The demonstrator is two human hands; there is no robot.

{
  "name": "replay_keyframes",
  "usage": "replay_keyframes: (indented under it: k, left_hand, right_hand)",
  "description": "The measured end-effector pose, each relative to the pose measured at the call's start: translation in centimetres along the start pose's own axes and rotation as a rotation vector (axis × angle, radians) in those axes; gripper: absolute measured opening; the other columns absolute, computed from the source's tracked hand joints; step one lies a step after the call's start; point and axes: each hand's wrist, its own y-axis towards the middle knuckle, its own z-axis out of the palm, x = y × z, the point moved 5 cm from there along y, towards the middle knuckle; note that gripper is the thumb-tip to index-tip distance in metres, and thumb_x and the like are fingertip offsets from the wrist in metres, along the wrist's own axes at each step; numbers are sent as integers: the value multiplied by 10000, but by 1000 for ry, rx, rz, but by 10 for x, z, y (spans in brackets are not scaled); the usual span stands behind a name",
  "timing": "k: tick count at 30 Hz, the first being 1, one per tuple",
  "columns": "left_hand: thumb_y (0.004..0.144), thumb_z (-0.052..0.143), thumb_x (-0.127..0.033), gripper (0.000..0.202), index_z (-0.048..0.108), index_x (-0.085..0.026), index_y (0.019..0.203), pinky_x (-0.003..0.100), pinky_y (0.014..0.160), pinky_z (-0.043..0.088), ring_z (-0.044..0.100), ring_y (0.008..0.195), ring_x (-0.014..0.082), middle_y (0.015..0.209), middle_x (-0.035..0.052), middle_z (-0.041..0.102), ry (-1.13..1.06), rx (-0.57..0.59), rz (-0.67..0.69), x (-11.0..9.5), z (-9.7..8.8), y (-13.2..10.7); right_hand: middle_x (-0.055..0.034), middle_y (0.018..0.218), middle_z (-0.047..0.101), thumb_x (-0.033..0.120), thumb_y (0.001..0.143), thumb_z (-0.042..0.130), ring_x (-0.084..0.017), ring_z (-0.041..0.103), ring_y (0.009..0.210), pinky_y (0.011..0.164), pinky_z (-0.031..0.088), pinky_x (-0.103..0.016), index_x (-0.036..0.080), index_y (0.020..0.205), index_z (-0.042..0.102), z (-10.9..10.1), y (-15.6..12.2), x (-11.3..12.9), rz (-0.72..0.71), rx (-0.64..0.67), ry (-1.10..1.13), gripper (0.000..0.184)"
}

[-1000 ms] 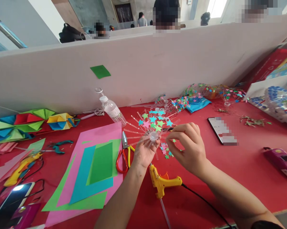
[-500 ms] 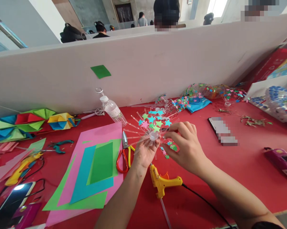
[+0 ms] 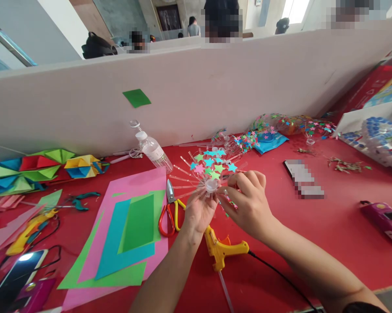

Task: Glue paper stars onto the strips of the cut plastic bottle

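My left hand (image 3: 200,213) is closed around the neck of a cut clear plastic bottle top (image 3: 211,186), whose walls are slit into thin strips fanning outward. Blue, green and pink paper stars (image 3: 212,164) are fixed on many of these strips. At the right side of the piece, my right hand (image 3: 248,198) has thumb and forefinger pinched together on a clear strip beside the neck. Its fingers partly hide more stars below. Beneath both hands, a yellow glue gun (image 3: 220,252) lies on the table with a glue stick in its rear.
Scissors (image 3: 171,211) and coloured paper sheets (image 3: 106,243) lie to the left, with a plastic bottle (image 3: 153,150) behind. Starred plastic pieces (image 3: 244,141) line the white partition (image 3: 183,87). A phone (image 3: 302,178) lies right. The glue gun's cord (image 3: 280,278) runs toward the front edge.
My right hand has moved left to the bottle top, and its thumb and forefinger have closed near the neck. My left hand still holds the piece, nearly in place.
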Motion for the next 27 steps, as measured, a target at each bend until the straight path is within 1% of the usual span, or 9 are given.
replay_keyframes:
  k: [2, 3, 7, 10, 14, 17, 21, 25, 27]
  left_hand:
    - [735, 537, -34, 134, 595, -155, 744, 208, 629, 542, 679, 697, 146, 640, 18, 657, -6, -7, 12, 0, 0, 0]
    - [730, 539, -33, 136, 594, -157, 745, 209, 629, 541, 674, 686, 141, 640, 13, 655, -6, -7, 19, 1, -1, 0]
    - [708, 572, -43, 193, 626, -161, 852, 217, 666, 546, 665, 685, 126, 711, 7, 679, 19, 6, 40, 5, -3, 0]
    - [675, 602, -46, 234, 630, -162, 876, 221, 653, 541, 666, 687, 129, 753, 9, 694, 48, -7, 65, 7, -5, -2]
    - [648, 627, -56, 290, 638, -161, 918, 230, 625, 533, 667, 667, 140, 768, 15, 706, 87, 0, 82, 6, -5, -4]
    - [658, 628, -55, 288, 643, -157, 927, 225, 652, 539, 673, 688, 139, 762, 19, 708, 71, 2, 86, 5, -4, -3]
    - [663, 620, -49, 275, 644, -157, 915, 218, 674, 543, 677, 703, 133, 754, 19, 705, 47, 25, 74, 2, -2, -1]
    - [657, 616, -54, 253, 639, -155, 888, 220, 659, 536, 645, 630, 113, 756, 15, 701, 53, 26, 67, -1, -1, 1]
    - [652, 615, -55, 213, 631, -155, 839, 227, 653, 534, 634, 608, 113, 723, 10, 688, 64, 18, 69, -2, -2, 1]
  right_hand:
    - [-9, 761, 586, 160, 870, 606, -164, 450, 762, 800, 335, -349, 207, 754, 646, 1, -1, 0, -9, -23, -32, 132]
    - [-5, 753, 582, 149, 869, 603, -163, 451, 760, 801, 335, -350, 209, 750, 639, 1, -2, -1, -13, -39, -54, 138]
    - [3, 725, 573, 122, 849, 615, -162, 444, 748, 777, 334, -353, 209, 744, 606, 3, -7, -1, -60, -93, -143, 137]
    - [13, 720, 569, 113, 841, 621, -157, 428, 731, 756, 328, -351, 221, 780, 606, 3, -11, -1, -95, -125, -175, 126]
    - [13, 712, 566, 129, 853, 615, -157, 436, 742, 753, 313, -354, 221, 740, 584, 2, -11, -2, -66, -155, -175, 149]
    - [8, 711, 570, 155, 874, 594, -161, 433, 738, 762, 312, -353, 216, 683, 558, 1, -7, -2, -34, -117, -145, 204]
    - [-10, 764, 593, 214, 870, 615, -173, 440, 751, 766, 317, -356, 211, 742, 605, -2, -1, -2, 14, -28, -85, 129]
    - [-14, 773, 594, 237, 861, 624, -178, 453, 751, 758, 320, -358, 209, 772, 621, -9, 1, 1, 23, -27, -44, 92]
    - [-13, 785, 598, 241, 858, 627, -177, 466, 758, 762, 322, -359, 214, 804, 634, -13, 2, 2, 35, -32, -26, 61]
